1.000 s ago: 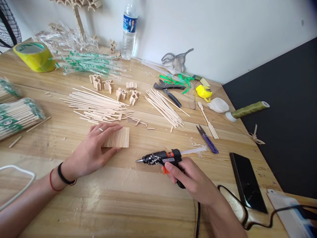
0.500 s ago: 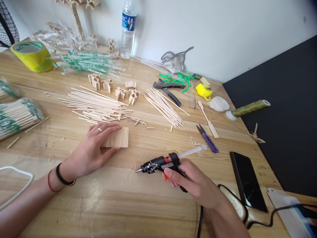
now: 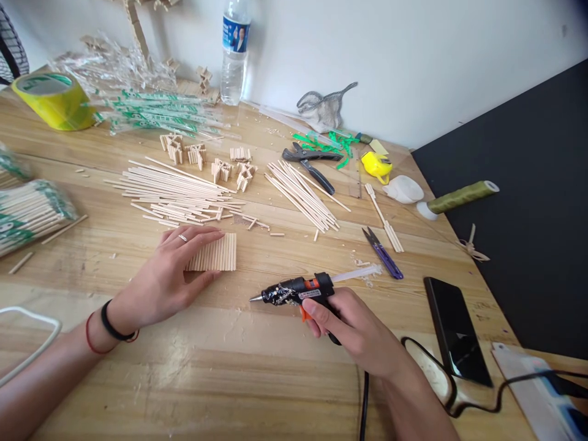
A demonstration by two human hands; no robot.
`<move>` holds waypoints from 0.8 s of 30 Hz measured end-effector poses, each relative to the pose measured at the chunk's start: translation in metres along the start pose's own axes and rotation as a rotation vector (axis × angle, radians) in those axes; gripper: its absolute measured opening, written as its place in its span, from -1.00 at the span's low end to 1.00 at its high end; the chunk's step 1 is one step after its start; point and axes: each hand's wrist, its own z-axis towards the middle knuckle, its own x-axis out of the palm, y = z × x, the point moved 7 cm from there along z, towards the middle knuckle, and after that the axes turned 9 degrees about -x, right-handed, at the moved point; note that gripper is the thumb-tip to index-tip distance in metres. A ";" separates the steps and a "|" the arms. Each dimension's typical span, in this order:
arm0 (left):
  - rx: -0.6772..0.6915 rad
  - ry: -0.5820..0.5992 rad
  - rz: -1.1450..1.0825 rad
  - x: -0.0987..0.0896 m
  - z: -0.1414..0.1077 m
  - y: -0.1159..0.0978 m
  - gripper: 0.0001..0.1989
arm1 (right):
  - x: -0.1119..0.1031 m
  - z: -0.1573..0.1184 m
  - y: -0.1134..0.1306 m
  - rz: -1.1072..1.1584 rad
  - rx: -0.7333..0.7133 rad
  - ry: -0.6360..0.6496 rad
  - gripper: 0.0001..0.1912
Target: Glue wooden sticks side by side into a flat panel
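My left hand (image 3: 172, 272) grips a flat panel of short wooden sticks (image 3: 219, 252) by its upper and lower edges; the panel lies on the table (image 3: 193, 380). My right hand (image 3: 351, 324) is wrapped round the handle of a black hot glue gun (image 3: 294, 290), whose metal nozzle points left, a little below and right of the panel. A clear glue stick (image 3: 356, 273) juts from its back. Beyond the panel lie loose sticks (image 3: 174, 187), and small stick assemblies (image 3: 222, 170) stand behind them.
More sticks (image 3: 301, 195), pliers (image 3: 310, 164) and purple snips (image 3: 383, 254) lie beyond the gun. A phone (image 3: 457, 331) and a black cable (image 3: 500, 398) are at the right. Yellow tape (image 3: 55, 107), wrapped sticks (image 3: 34, 214) and a bottle (image 3: 234, 58) stand or lie farther left.
The glue gun and my right hand have risen slightly in the view. My left hand keeps its hold on the panel. The whole view has shifted a little.
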 end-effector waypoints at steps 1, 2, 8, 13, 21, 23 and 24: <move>-0.001 0.002 0.000 0.000 0.000 0.000 -0.53 | 0.000 0.000 0.000 -0.005 0.003 0.006 -0.35; -0.002 0.005 0.001 0.000 0.000 0.000 -0.53 | 0.000 0.000 0.000 -0.011 0.005 0.011 -0.35; -0.001 0.015 -0.008 0.000 0.001 0.000 -0.53 | 0.000 0.001 0.000 -0.034 0.007 0.015 -0.34; 0.013 0.013 0.008 0.000 0.000 0.000 -0.54 | -0.001 0.000 0.000 -0.037 0.021 0.009 -0.37; 0.007 0.009 0.001 -0.001 0.002 0.000 -0.54 | -0.001 0.001 0.005 -0.038 -0.001 -0.013 -0.40; 0.010 0.010 0.001 0.000 0.002 0.000 -0.53 | 0.000 0.000 0.005 -0.042 -0.008 0.003 -0.40; 0.013 0.012 0.002 0.000 0.002 -0.001 -0.54 | 0.000 0.000 0.006 -0.047 -0.012 0.016 -0.40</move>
